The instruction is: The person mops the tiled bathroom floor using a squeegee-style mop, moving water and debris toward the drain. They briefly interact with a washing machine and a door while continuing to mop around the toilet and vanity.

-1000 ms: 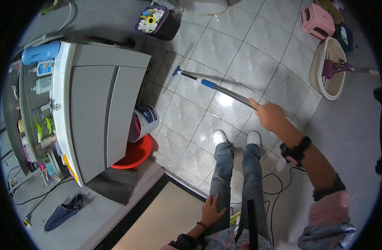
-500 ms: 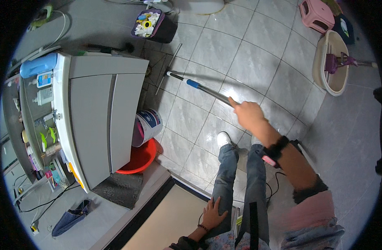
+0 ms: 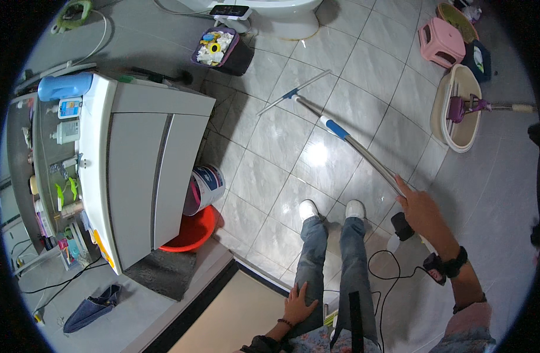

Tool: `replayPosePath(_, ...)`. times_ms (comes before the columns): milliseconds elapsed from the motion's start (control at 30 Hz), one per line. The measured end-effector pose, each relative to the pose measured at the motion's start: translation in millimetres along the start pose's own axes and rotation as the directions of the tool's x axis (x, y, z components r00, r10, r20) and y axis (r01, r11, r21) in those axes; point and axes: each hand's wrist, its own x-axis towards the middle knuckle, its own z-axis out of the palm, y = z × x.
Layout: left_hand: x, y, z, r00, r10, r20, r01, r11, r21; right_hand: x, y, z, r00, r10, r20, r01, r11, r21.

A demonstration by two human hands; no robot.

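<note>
Here, One-Handed Control of a Floor Squeegee

The floor squeegee (image 3: 367,157) slants from our right hand (image 3: 424,213) to its long, narrow blade (image 3: 311,82), which appears to lie on the grey tiled floor (image 3: 281,135), ahead of our white shoes (image 3: 355,209). The right hand is clamped on the metal pole, its index finger apparently laid along the shaft; the left hand (image 3: 298,306) rests on the left thigh, fingers spread apart, and holds nothing. A blue sleeve (image 3: 337,129) sits on the pole between grip and blade.

For a sound stroke, we judge that the whole edge should bear evenly on the tiles; whether it does so, we cannot tell from this height. We do best to draw the blade broadside to its path, at a steady pace, and to overlap neighbouring strokes. The extended finger should help us steer; should the head twist or lift, the free left hand could join the pole and add pressure. Near the dark waste bin (image 3: 240,60), which stands close beyond the blade's left end, and near the white-and-blue bucket (image 3: 210,183) beside the grey cabinet (image 3: 137,176), shorter, slower strokes are advisable, lest the edge knock them.
</note>
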Motion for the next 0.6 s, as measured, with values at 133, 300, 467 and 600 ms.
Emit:
replayPosePath(133, 1.1, -1.7, -3.5, 0.999, -0.024, 0.038, 0.025, 0.999, -0.030, -7.8, -23.6, -2.3, 0.995, 0.096, 0.031, -0.101, 0.967, 0.234)
replayPosePath(300, 1.2, -4.2, -9.0, 0.997, -0.060, 0.049, 0.063, 0.995, -0.081, 20.2, -72.3, -0.5, 0.981, 0.095, -0.172, -0.006, 0.888, 0.460)
replayPosePath(467, 0.4, -11.3, -17.0, 0.999, -0.045, -0.021, 0.044, 0.998, -0.049, 94.9, -134.0, -8.8, 0.948, 0.196, -0.249, -0.016, 0.815, 0.579)
replayPosePath(600, 2.8, -19.8, -25.8, 0.995, -0.087, 0.056, 0.094, 0.986, -0.137, 164.8, -181.6, -31.6, 0.952, 0.266, -0.150, -0.121, 0.779, 0.615)
